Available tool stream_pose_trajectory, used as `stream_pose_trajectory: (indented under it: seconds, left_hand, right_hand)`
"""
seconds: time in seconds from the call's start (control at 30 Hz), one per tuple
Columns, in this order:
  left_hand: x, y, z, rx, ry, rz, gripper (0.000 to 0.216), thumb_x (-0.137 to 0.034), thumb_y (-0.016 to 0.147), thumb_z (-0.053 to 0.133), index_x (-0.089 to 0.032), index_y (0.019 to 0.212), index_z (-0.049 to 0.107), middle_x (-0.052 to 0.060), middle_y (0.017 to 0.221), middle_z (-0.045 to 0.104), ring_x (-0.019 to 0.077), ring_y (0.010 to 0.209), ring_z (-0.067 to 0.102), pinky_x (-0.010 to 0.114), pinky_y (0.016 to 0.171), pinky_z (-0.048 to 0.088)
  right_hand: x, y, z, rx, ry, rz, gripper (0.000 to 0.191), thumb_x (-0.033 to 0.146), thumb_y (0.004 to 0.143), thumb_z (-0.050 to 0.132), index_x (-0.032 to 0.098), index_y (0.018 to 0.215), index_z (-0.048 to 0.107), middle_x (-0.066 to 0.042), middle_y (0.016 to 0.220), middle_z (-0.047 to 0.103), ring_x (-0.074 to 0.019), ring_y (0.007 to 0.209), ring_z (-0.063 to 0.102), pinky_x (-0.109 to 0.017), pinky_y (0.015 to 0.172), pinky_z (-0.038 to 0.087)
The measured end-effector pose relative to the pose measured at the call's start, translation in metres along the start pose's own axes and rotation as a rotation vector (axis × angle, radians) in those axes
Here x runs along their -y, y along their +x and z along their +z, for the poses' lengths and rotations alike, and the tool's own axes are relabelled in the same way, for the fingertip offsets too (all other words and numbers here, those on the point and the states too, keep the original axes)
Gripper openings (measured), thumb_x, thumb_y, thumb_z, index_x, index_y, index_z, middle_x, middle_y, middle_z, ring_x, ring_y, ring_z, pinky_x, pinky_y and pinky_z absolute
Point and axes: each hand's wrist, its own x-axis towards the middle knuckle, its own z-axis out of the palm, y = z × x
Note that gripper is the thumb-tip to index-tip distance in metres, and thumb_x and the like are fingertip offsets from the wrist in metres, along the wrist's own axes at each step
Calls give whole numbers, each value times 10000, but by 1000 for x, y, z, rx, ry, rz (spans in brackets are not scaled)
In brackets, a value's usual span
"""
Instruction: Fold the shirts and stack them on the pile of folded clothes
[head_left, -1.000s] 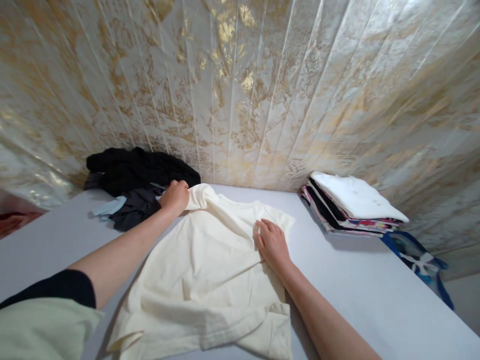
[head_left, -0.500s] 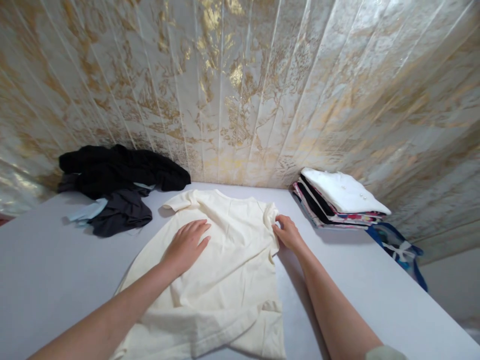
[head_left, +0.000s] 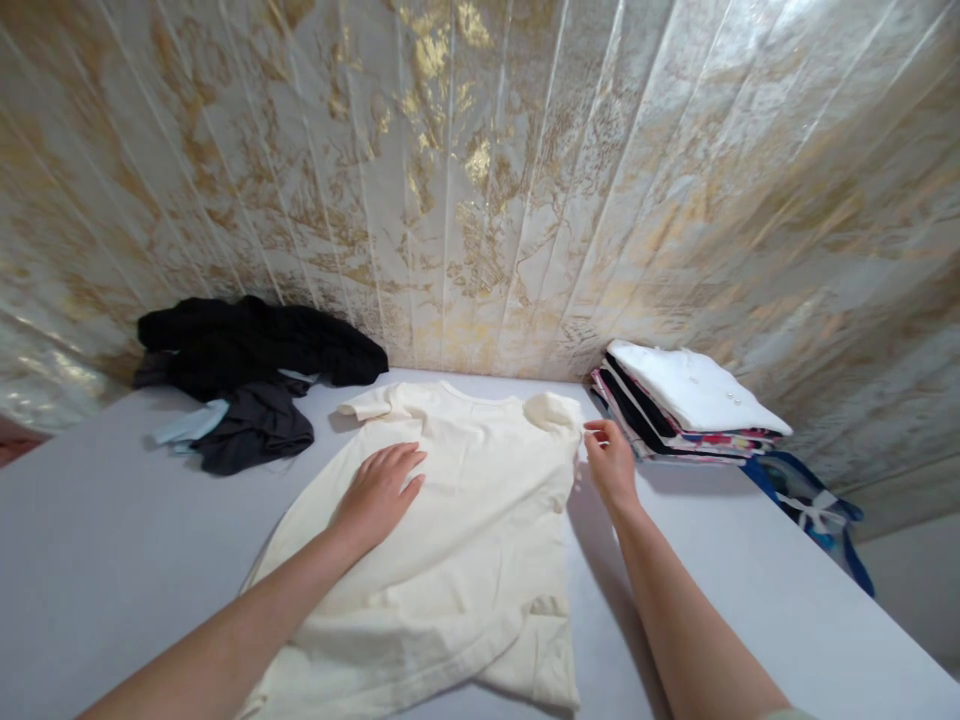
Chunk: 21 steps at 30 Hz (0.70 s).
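Okay, cream shirt (head_left: pixel 465 530) is lying mid-table, long axis running near to far, neckline (head_left: pixel 480 407) facing the far side. Left hand (head_left: pixel 379 495) is resting palm-down on its left half, fingers close together, thumb apart, gripping nothing. Right sleeve (head_left: pixel 553 411) is bunching just left of the right hand (head_left: pixel 611 465), leaving that hand nearer; fingertips are meeting its edge, can't tell if pinching. Black garment (head_left: pixel 262 345) is sitting far left, folded stack (head_left: pixel 697 390) far right.

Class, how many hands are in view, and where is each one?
2: the left hand rests on the cream shirt; the right hand is at its sleeve nearer the folded stack.
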Motion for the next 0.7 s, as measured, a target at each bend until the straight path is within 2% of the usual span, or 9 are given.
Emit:
stream_pose_trajectory:
  seconds: [0.07, 0.13, 0.27, 0.33, 0.4, 0.43, 0.57, 0.63, 0.7]
  left_hand:
    - [-2, -1, -2, 10, -1, -30, 310, -280, 910, 460, -238, 1186, 595, 55, 1334, 569, 217, 1245, 492, 424, 1085, 350]
    - [-4, 0, -3, 28, -7, -60, 315, -276, 913, 450, -231, 1190, 593, 61, 1340, 563, 214, 1250, 486, 422, 1086, 343]
    - [-4, 13, -7, 95, -15, -132, 330, -299, 915, 432, -231, 1194, 595, 67, 1337, 562, 217, 1234, 498, 398, 1043, 377]
    - [5, 29, -13, 137, 11, -128, 343, -308, 924, 403, -238, 1203, 592, 59, 1322, 574, 215, 1217, 509, 380, 1024, 387]
    - [21, 48, -21, 159, 84, -105, 366, -309, 935, 375, -256, 1239, 571, 49, 1343, 565, 219, 1248, 481, 391, 1051, 349]
    - [31, 57, -24, 168, 138, -119, 378, -311, 935, 374, -264, 1264, 554, 47, 1373, 543, 227, 1286, 443, 416, 1076, 309]
    - [67, 74, -29, 112, 300, -460, 425, -356, 936, 367, -226, 1315, 510, 85, 1473, 431, 289, 1313, 398, 492, 1034, 331]
    - [67, 68, -27, 32, 333, -483, 436, -332, 926, 395, -180, 1320, 503, 119, 1487, 399, 298, 1328, 372, 491, 1052, 313]
    - [49, 53, -26, -22, 308, -407, 435, -294, 905, 444, -143, 1307, 509, 153, 1470, 406, 301, 1341, 349, 476, 1084, 280]
  right_hand:
    - [-2, 0, -3, -62, -123, -52, 314, 358, 792, 442, 169, 981, 608, -56, 820, 590, -187, 689, 549, -320, 669, 432]
    - [3, -7, 0, -20, -225, -112, 328, 357, 834, 417, 177, 1024, 614, -88, 957, 591, -184, 725, 559, -331, 711, 436]
    - [33, -38, 25, 251, -311, -259, 321, 324, 910, 368, 201, 1046, 632, -91, 1062, 596, -178, 788, 598, -320, 761, 443]
    - [47, -57, 39, 379, -384, -339, 310, 305, 916, 396, 205, 1086, 635, -101, 1103, 613, -223, 929, 603, -344, 814, 442]
    - [56, -71, 51, 434, -463, -420, 340, 302, 908, 444, 200, 1190, 602, -117, 1223, 591, -279, 1101, 550, -406, 900, 419]
    - [57, -75, 55, 446, -481, -452, 373, 302, 905, 460, 194, 1243, 574, -120, 1277, 568, -294, 1162, 516, -433, 940, 398]
    - [50, -75, 59, 443, -437, -470, 386, 294, 927, 435, 181, 1277, 551, -109, 1307, 556, -254, 1191, 507, -410, 1002, 373]
    - [44, -68, 56, 413, -402, -461, 369, 287, 938, 404, 170, 1247, 569, -115, 1284, 564, -237, 1172, 520, -377, 992, 386]
    - [39, -60, 51, 370, -375, -439, 378, 297, 950, 372, 156, 1244, 564, -125, 1255, 571, -229, 1136, 537, -361, 964, 405]
